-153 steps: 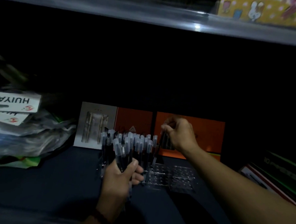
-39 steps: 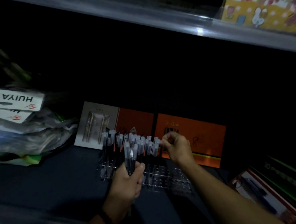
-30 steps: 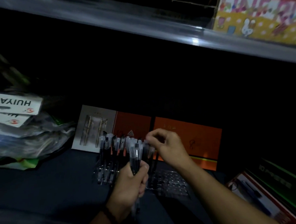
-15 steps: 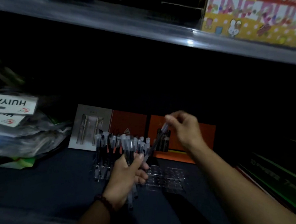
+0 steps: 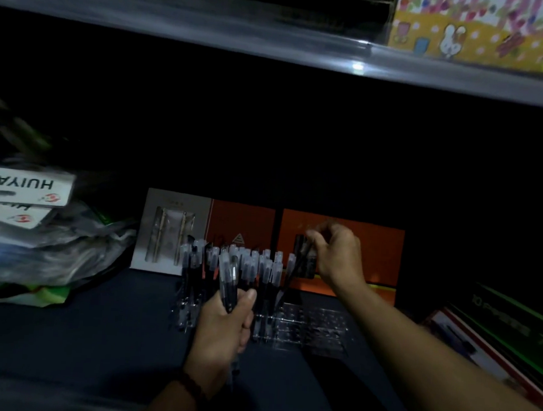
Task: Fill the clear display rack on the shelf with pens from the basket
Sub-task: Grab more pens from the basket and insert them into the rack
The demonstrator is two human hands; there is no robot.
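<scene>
My right hand (image 5: 337, 257) pinches a pen (image 5: 295, 270) over the rack (image 5: 313, 328); my left hand (image 5: 224, 326) grips more pens (image 5: 229, 282). Next I slot it in.

Right hand (image 5: 337, 257) lowered pen (image 5: 293, 274) toward rack (image 5: 316, 327).

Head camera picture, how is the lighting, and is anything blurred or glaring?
Head view: very dim, the shelf recess near black; a small glare spot on the upper shelf edge; the plastic bags at left smeared by motion blur; the right hand pinching a pen is soft; the clear display rack barely shows.
</scene>
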